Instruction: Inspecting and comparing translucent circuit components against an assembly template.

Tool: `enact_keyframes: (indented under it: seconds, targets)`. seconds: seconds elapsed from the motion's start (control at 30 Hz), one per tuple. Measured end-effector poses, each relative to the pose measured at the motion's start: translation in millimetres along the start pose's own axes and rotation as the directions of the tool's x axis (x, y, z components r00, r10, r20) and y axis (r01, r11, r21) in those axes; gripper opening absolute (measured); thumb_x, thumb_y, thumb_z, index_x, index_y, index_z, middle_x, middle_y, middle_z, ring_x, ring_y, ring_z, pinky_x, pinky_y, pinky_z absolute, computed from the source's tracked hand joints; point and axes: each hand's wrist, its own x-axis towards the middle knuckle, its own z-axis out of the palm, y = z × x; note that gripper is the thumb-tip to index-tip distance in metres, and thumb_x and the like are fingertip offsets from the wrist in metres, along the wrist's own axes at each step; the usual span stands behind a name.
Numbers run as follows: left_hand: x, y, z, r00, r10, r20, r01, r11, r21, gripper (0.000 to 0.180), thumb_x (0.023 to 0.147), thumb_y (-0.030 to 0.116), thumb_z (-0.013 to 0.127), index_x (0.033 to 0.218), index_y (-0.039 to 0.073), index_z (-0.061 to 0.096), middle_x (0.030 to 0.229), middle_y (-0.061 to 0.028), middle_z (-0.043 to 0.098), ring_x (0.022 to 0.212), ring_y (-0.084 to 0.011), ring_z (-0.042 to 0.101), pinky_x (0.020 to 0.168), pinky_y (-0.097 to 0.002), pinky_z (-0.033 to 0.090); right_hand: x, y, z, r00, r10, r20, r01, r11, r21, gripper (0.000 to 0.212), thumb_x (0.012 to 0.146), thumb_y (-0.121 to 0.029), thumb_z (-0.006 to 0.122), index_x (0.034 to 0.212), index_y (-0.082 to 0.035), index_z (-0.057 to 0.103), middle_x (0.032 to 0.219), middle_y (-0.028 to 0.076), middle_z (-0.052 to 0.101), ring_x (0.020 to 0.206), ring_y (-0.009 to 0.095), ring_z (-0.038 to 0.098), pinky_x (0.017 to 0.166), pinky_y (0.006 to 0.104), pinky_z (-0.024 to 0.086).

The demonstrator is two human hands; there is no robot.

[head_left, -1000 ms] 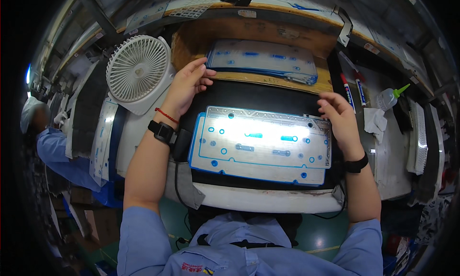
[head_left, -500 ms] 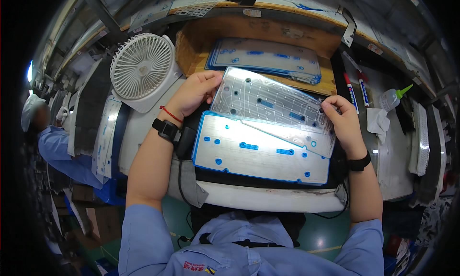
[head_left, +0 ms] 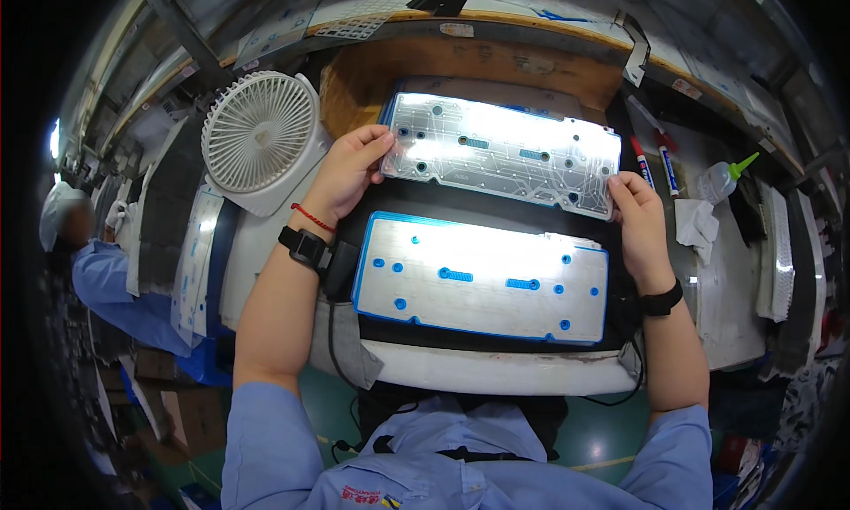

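Note:
My left hand (head_left: 347, 166) and my right hand (head_left: 639, 218) hold a clear flexible sheet with printed traces and round holes (head_left: 501, 152) by its two ends, raised above the bench and tilted away from me. Below it a pale rectangular plate with a blue rim and blue pegs (head_left: 482, 278) lies on a black mat (head_left: 482, 211). A dark watch and a red cord sit on my left wrist, a black band on my right.
A white desk fan (head_left: 258, 142) stands at the left. Marker pens (head_left: 653, 156), a small bottle with a green nozzle (head_left: 721, 181) and a crumpled white cloth (head_left: 696, 223) lie at the right. Another person in blue (head_left: 97, 271) is at the far left. Stacked sheets line both sides.
The clear sheet lay on the blue-rimmed plate a second ago; both hands have peeled it up and carried it away from me, uncovering the plate.

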Motion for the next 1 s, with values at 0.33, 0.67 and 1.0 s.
enact_keyframes:
  seconds: [0.33,0.67,1.0]
  targets:
    - [-1.3,-0.1,-1.3,0.999,0.035,0.013,-0.035,0.999,0.013,0.015,0.095,0.02,0.051,0.097,0.008,0.061,0.085,0.0025,0.064,0.067,-0.0019,0.05,0.059,-0.0162,0.038,-2.2,-3.1,2.8,0.999,-0.033,-0.029,0.032,0.999,-0.043,0.017,0.094,-0.02,0.055,0.089,-0.005,0.061,0.068,-0.005,0.054,0.058,0.001,0.044,0.055,0.0169,0.033]
    - [-0.1,-3.0,-6.2,0.998,0.044,0.051,-0.042,0.999,-0.029,0.011,0.094,0.017,0.053,0.098,0.01,0.061,0.092,0.0019,0.064,0.073,-0.0025,0.052,0.063,-0.0166,0.04,-6.2,-10.0,1.9,0.996,-0.048,-0.071,0.044,0.997,-0.065,0.019,0.095,-0.021,0.053,0.091,-0.004,0.061,0.065,-0.006,0.052,0.052,0.001,0.042,0.049,0.0159,0.031]
    - [3.4,-13.7,-10.2,0.986,0.165,0.001,-0.165,0.985,-0.047,0.017,0.092,0.007,0.056,0.108,0.006,0.059,0.109,-0.0032,0.06,0.087,-0.0072,0.056,0.073,-0.0199,0.045,-3.4,-1.4,-6.2,0.998,-0.059,-0.007,0.059,0.994,0.091,0.023,0.095,-0.013,0.05,0.114,0.0,0.053,0.084,0.004,0.064,0.066,0.004,0.053,0.056,0.018,0.04]
